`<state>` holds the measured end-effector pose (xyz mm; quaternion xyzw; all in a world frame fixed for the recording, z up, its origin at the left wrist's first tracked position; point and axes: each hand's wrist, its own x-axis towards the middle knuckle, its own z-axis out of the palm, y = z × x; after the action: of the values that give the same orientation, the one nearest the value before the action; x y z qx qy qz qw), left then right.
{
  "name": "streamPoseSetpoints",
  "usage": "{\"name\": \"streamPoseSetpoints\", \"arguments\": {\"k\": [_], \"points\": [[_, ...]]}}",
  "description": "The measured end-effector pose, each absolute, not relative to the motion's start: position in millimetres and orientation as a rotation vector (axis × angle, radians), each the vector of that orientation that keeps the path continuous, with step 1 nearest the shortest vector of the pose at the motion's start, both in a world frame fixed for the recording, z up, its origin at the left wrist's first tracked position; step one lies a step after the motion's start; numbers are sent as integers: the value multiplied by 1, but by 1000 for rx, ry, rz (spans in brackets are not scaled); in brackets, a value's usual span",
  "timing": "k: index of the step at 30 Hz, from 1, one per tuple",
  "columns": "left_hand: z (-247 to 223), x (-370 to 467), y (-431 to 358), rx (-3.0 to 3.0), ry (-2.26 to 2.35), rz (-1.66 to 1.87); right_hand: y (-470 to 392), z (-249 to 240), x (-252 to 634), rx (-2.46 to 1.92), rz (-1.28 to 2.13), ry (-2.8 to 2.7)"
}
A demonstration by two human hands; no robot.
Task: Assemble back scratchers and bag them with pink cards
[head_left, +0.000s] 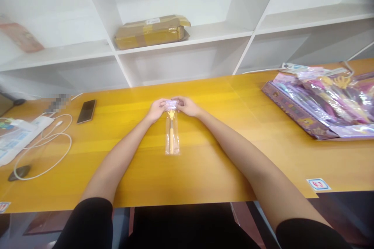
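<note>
A yellow back scratcher with a hand-shaped head lies inside a clear plastic bag on the table, its head pointing away from me. A pale purple card header tops the bag. My left hand pinches the header's left end. At the right end, my right hand has its fingers closed on the same header. Both forearms rest near the table, one on each side of the bag.
Right, a purple display box holds several bagged items. Left are a phone, white cable, computer mouse and white packet. Behind, a taped cardboard box sits on white shelving. A number label marks the table edge.
</note>
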<state>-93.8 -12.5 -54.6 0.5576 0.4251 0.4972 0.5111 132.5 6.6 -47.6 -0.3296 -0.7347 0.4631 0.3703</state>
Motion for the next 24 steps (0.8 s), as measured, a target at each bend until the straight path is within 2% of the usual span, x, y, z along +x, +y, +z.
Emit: {"name": "streamPoseSetpoints", "arguments": {"k": [9, 18, 24], "points": [[-55, -94, -10, 1328, 1053, 1164, 2, -42, 132, -915, 1160, -1898], [-55, -92, -14, 1507, 1056, 1155, 1, -43, 128, -1001, 868, -2010], [-53, -90, -15, 1419, 1064, 1156, 4, -50, 127, -970, 822, -2037]]}}
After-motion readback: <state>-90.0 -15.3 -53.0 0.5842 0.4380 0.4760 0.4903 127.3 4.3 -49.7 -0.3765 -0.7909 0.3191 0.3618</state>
